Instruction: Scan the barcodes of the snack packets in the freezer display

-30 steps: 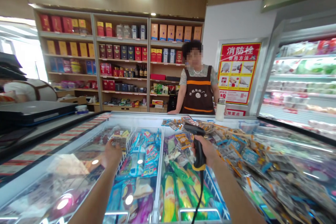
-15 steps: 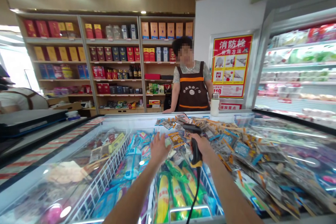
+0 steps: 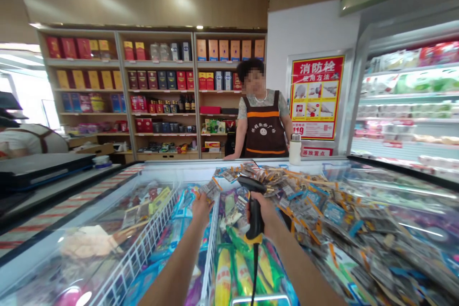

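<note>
The left hand (image 3: pixel 201 208) has come across from the white wire divider (image 3: pixel 143 248) of the chest freezer and now holds up a small flat snack packet (image 3: pixel 211 190), pinched. Just right of it, the right hand (image 3: pixel 267 213) still grips the black handheld barcode scanner (image 3: pixel 254 203), whose head points at the packet. Further right lies the heap of packets (image 3: pixel 322 210) on the freezer lid.

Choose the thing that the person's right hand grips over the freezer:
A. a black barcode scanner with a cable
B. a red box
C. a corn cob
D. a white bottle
A: the right hand is closed around the handle of the black barcode scanner, its cable hanging down; the white bottle stands apart at the far edge.
</note>
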Available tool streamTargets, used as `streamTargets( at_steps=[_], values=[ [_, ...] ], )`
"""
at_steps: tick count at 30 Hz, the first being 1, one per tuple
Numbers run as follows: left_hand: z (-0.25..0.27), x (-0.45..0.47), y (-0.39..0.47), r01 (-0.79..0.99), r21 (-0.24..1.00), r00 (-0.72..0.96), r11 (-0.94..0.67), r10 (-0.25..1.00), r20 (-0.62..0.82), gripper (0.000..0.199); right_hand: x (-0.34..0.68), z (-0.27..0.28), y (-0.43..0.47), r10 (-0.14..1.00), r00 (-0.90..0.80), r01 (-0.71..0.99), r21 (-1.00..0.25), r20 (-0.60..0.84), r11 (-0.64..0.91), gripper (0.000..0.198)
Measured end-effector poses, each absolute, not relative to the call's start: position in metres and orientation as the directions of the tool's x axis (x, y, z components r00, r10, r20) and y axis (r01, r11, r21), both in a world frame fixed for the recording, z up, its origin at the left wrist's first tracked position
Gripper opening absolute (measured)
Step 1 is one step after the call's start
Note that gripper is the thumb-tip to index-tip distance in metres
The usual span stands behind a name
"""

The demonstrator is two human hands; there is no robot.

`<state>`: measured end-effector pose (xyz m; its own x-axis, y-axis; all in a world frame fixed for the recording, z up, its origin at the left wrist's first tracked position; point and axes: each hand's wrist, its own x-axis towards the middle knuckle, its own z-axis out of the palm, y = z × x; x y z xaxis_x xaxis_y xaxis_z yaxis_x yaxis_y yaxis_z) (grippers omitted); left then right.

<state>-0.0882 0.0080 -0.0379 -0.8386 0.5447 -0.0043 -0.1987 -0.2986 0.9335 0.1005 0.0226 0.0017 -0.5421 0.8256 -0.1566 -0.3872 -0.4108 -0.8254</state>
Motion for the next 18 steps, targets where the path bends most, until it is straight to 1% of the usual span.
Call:
streamTargets(
  at_steps=[3, 4, 5, 8, 12, 15, 18],
  values=[
    [-0.040, -0.096, -0.005, -0.457, 0.759, -0.791, -0.464, 0.602, -0.108, 0.020, 0.090, 0.002, 0.005, 0.740, -0.648, -0.382, -0.763, -0.182, -0.522, 0.020],
    [-0.040, -0.096, -0.007, -0.508, 0.702, -0.776, -0.500, 0.619, -0.120, 0.020, 0.087, 0.001, 0.000, 0.714, -0.674, -0.376, -0.744, -0.190, -0.553, 0.021],
    [-0.041, -0.095, -0.008, -0.531, 0.672, -0.768, -0.516, 0.628, -0.124, 0.019, 0.085, 0.001, -0.005, 0.694, -0.694, -0.374, -0.726, -0.193, -0.577, 0.022],
    [-0.042, -0.093, -0.008, -0.556, 0.648, -0.762, -0.521, 0.631, -0.147, 0.017, 0.080, 0.001, -0.014, 0.673, -0.718, -0.400, -0.687, -0.176, -0.606, 0.021],
    [-0.045, -0.093, -0.006, -0.557, 0.666, -0.744, -0.496, 0.655, -0.135, 0.014, 0.078, 0.002, -0.016, 0.677, -0.719, -0.439, -0.654, -0.155, -0.616, 0.021],
    [-0.047, -0.094, -0.006, -0.549, 0.682, -0.733, -0.483, 0.671, -0.114, 0.016, 0.079, 0.002, -0.015, 0.680, -0.713, -0.437, -0.650, -0.171, -0.622, 0.022],
    [-0.047, -0.094, -0.006, -0.553, 0.666, -0.730, -0.500, 0.676, -0.099, 0.017, 0.080, 0.002, -0.014, 0.687, -0.704, -0.434, -0.657, -0.180, -0.617, 0.021]
  ],
)
